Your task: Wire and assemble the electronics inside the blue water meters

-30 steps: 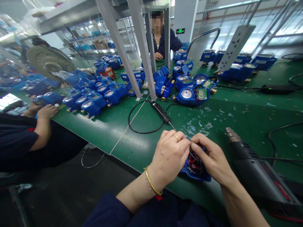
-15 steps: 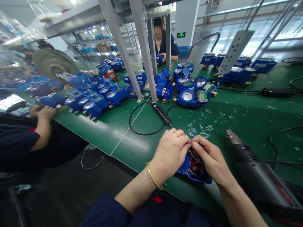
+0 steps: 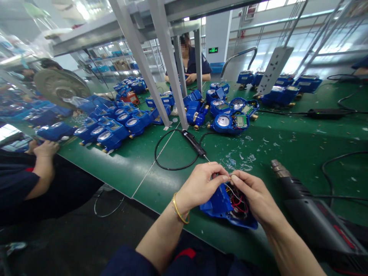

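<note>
Long green-topped bench [image 3: 161, 180] stretches across the workshop beneath grey metal uprights [image 3: 169, 65], with a seated co-worker in a navy top [image 3: 191, 65] on the far side and another person's bare forearm and hand [image 3: 43, 149] at the near left. Rows of blue plastic water meters with brass end fittings [image 3: 115, 130] crowd the bench beyond the uprights, many showing round white dials, and a grey power strip [image 3: 274, 71] stands angled on its frame at the right. Nearer, a large black heat gun with a metal nozzle [image 3: 299, 203] lies just beside the person's right hand [image 3: 255, 197], and a black soldering iron on a looped black cord [image 3: 193, 142] lies ahead of the hands among pale plastic scraps [image 3: 241, 163]. An opened blue meter housing packed with red and black wires [image 3: 230, 205] sits tilted near the bench edge, directly under both hands. The left hand [image 3: 199, 188], a gold bangle at its wrist, is curled closed above the housing, its grip too hidden to tell. The right hand's thumb and fingers pinch a thin wire [image 3: 230, 178]
</note>
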Motion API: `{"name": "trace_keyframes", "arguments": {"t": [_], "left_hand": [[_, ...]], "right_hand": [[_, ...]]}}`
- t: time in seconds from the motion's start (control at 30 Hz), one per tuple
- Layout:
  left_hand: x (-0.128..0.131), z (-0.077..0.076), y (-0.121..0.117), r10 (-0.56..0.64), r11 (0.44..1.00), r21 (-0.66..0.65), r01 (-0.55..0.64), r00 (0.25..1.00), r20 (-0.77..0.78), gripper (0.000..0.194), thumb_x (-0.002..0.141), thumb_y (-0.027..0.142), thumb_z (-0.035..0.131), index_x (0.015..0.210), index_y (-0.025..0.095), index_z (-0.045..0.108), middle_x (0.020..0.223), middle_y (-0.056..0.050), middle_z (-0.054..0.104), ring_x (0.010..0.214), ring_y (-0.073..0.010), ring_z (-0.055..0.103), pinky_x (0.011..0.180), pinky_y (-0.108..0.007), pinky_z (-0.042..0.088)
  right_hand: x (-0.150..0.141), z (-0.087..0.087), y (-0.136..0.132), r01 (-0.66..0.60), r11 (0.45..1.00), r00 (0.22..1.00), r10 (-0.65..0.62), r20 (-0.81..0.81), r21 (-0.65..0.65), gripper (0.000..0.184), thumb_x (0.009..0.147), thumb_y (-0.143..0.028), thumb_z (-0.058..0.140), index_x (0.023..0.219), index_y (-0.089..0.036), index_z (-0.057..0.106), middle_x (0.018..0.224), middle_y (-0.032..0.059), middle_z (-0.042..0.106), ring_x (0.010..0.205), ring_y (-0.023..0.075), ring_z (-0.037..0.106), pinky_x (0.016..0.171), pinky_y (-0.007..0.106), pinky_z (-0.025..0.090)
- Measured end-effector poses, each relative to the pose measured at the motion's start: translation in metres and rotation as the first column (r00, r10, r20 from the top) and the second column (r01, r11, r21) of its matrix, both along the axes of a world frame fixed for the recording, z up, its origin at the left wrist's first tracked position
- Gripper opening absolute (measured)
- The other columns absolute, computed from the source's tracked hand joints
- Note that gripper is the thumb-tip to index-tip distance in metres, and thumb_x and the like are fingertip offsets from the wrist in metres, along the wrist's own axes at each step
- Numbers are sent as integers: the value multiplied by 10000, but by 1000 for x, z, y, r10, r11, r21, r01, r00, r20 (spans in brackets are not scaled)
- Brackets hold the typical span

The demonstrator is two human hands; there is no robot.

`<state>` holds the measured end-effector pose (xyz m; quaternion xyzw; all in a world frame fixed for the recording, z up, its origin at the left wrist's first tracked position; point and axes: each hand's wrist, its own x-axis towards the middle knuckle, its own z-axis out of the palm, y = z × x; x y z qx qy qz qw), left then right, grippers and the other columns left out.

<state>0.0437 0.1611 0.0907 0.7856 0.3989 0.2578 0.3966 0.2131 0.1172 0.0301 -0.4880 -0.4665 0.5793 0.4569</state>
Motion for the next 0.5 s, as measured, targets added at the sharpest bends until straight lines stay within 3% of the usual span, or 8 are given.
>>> {"name": "trace_keyframes", "arguments": {"t": [0.2,0.37,0.5], "left_hand": [[0,10,0,-15,997,73,24,992,-124,99,833,158,606,807,170,701,793,-2,708,743,-133,620,704,-248,462],[10,16,-3,82,975,221,-20,959,-273,110,796,168,625,697,198,662,736,19,689,727,-144,617,738,-283,445],[11,15,-10,220,916,396,-66,908,-357,127,763,138,633,659,211,622,706,20,671,713,-165,627,662,-278,455]], "right_hand": [[-2,3,-4,28,1000,999,-29,46,12,384,862,-528,591,756,-169,507,687,-30,429,621,92,380,563,222,345],[-8,15,-4,65,973,958,-122,259,221,350,925,-471,495,734,-178,504,662,-20,462,619,106,409,559,226,355],[-17,15,-4,10,936,917,-149,371,351,290,981,-354,379,777,-184,497,730,0,540,679,110,478,630,222,392]]}}
